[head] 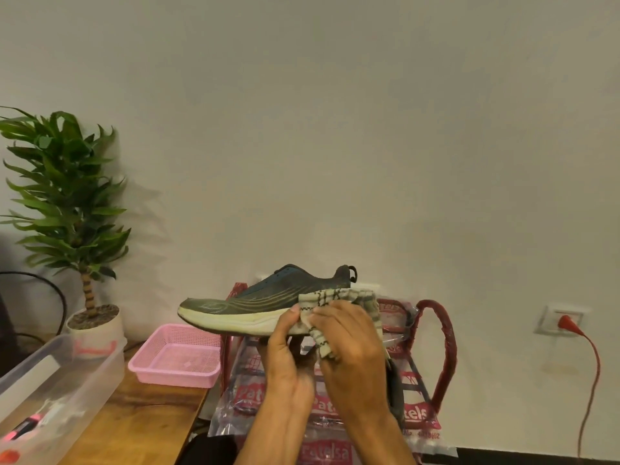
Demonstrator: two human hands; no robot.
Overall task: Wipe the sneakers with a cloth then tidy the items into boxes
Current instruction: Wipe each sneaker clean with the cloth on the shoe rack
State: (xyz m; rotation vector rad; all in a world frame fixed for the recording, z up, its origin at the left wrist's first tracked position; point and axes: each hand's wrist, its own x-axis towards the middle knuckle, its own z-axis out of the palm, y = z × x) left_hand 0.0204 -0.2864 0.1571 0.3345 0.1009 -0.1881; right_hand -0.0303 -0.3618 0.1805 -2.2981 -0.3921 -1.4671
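A dark teal sneaker (268, 297) with a cream sole is held up in the air, toe pointing left, in front of the wall. My left hand (285, 350) grips it from below at the sole, thumb on the sole's side. My right hand (349, 344) holds a checked cream cloth (339, 300) and presses it against the heel side of the sneaker. The cloth hangs down past my right fingers.
A pink mesh basket (177, 360) sits on the wooden table (134, 424) at left. A clear plastic box (50, 391) holds small items nearer the left edge, with a potted plant (67, 203) behind. A plastic-wrapped red chair (432, 357) stands behind my hands. A red cable (590, 364) hangs from a wall socket.
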